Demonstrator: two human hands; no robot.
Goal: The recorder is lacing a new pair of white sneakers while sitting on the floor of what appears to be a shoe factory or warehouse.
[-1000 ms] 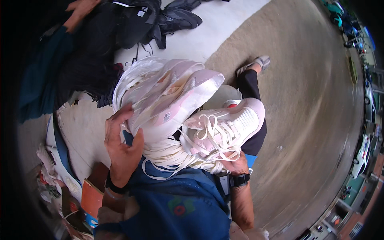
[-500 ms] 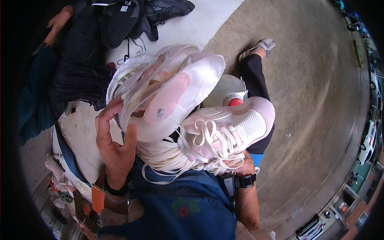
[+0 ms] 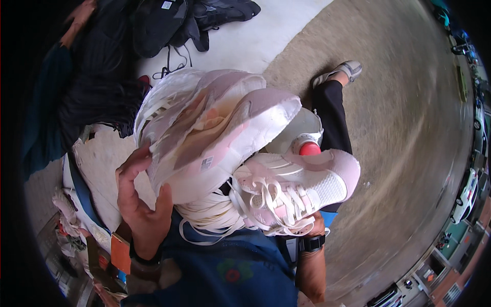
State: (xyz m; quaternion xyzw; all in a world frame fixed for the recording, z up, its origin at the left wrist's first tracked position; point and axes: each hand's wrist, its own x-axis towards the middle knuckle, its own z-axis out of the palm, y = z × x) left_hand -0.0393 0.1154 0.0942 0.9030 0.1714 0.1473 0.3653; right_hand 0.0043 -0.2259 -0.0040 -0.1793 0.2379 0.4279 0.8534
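A stack of white and pink shoe uppers (image 3: 230,138) leans tilted in front of me, above a bundle of pale laces (image 3: 212,215). My left hand (image 3: 143,202) is at its left end, thumb and fingers apart, fingertips touching the edge. A pink and white laced shoe upper (image 3: 327,187) lies on its side to the right, its loosely tied laces toward me. My right hand (image 3: 317,225) grips it from below; most of those fingers are hidden behind the upper and laces.
Black shoe uppers (image 3: 161,30) and black laces (image 3: 97,102) lie at the upper left, near another person's arm (image 3: 74,28). Beyond the pink upper are a red-topped white object (image 3: 309,148) and a leg in black trousers (image 3: 332,112). Parked vehicles line the far right.
The stacked uppers have tipped, so their inner openings show more and the pink insole less. My left hand sits slightly lower. The right hand keeps its hold; the whole view has shifted a little.
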